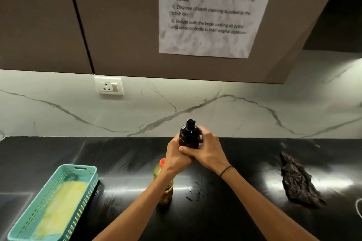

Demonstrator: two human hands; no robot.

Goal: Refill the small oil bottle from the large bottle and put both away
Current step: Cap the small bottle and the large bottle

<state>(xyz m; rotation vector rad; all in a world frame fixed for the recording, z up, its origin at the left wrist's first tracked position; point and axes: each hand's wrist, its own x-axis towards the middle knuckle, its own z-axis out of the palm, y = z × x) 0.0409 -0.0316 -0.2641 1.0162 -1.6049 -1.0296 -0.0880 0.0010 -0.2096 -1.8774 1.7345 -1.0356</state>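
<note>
The small dark oil bottle (189,136) with a black cap is held upright above the black countertop (244,162), near the back wall. My left hand (176,157) grips its lower part from the left, and my right hand (205,149) wraps around it from the right, thumb lying over the left hand. The large bottle (165,190) of yellow oil with an orange-red cap stands on the counter closer to me, partly hidden under my left forearm.
A teal plastic basket (86,178) holding a yellow cloth sits at the front left. A dark crumpled cloth (297,182) lies at the right. A wall socket (109,85) and an instruction sheet (211,11) are on the wall and cabinet behind.
</note>
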